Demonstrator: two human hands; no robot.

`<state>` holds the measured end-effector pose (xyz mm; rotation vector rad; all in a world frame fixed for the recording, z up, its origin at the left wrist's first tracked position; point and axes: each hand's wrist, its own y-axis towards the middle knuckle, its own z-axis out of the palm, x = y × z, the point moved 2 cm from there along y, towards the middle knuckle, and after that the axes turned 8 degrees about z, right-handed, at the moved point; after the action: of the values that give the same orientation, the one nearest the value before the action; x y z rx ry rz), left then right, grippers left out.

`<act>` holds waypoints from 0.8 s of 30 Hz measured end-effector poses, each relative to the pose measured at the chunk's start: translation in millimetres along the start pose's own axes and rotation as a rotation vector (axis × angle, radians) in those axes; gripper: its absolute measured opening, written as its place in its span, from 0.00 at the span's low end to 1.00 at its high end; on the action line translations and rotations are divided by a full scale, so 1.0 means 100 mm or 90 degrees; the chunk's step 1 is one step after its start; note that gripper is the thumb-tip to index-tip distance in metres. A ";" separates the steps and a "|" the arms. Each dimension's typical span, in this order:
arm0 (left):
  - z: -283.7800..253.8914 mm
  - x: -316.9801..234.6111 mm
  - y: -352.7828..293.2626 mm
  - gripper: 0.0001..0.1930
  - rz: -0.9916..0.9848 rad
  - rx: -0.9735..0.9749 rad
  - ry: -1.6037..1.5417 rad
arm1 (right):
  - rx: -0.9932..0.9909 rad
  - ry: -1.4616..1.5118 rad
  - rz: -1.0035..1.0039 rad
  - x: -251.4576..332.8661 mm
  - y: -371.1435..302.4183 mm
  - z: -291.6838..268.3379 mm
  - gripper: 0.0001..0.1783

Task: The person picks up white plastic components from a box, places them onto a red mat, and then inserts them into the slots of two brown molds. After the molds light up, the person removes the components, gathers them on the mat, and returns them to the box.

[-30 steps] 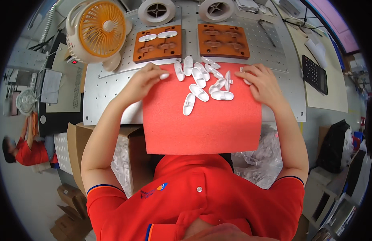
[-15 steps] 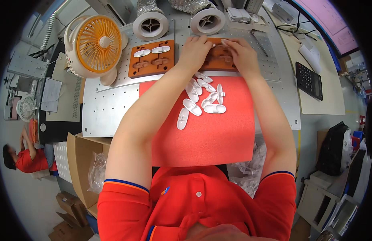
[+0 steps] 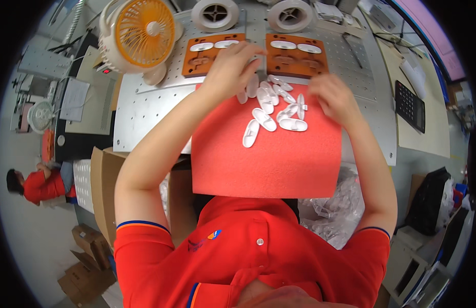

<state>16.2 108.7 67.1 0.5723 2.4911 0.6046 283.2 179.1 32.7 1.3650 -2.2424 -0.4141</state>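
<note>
Two orange-brown fixture blocks stand side by side: the left block and the right block. White oval plastic pieces lie in the far recesses of both blocks; the near recesses of the right block hold none. A loose pile of similar white pieces rests on the red foam mat. My left hand hovers between the left block and the pile, fingers apart and nothing seen in them. To the right of the pile is my right hand, loosely curled, fingers apart, slightly blurred.
An orange and white fan stands at the far left. Two round white duct mouths sit behind the blocks. A black calculator lies on the right-hand table. A cardboard box is below left; another person sits farther left.
Both hands have drawn back from the right block, the left one leftward, the right one nearer me. Two white pieces now show in that block's far recesses. The whole view has shifted.
</note>
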 end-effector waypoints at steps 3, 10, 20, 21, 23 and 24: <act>-0.32 0.18 -0.41 0.11 0.067 0.047 0.050 | 0.121 0.051 -0.114 0.24 -0.08 0.08 0.16; -0.14 0.01 -0.60 0.07 -0.131 0.078 0.029 | 0.233 -0.026 -0.143 0.45 0.16 0.01 0.12; -0.22 0.22 -0.79 0.09 -0.279 0.141 -0.374 | 0.295 0.162 0.106 0.50 0.27 -0.03 0.06; -0.26 0.24 -0.82 0.07 -0.279 0.127 -0.477 | 0.223 0.206 0.161 0.47 0.31 -0.02 0.06; -0.42 0.46 -0.79 0.06 -0.285 0.055 -0.446 | 0.150 0.254 0.210 0.44 0.41 0.07 0.05; -0.49 0.56 -0.78 0.06 -0.258 0.011 -0.282 | 0.105 0.195 0.218 0.43 0.48 0.12 0.05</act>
<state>-76.5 58.7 43.5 0.1676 2.1040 0.2634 224.4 162.9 56.2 1.0076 -2.2254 0.0949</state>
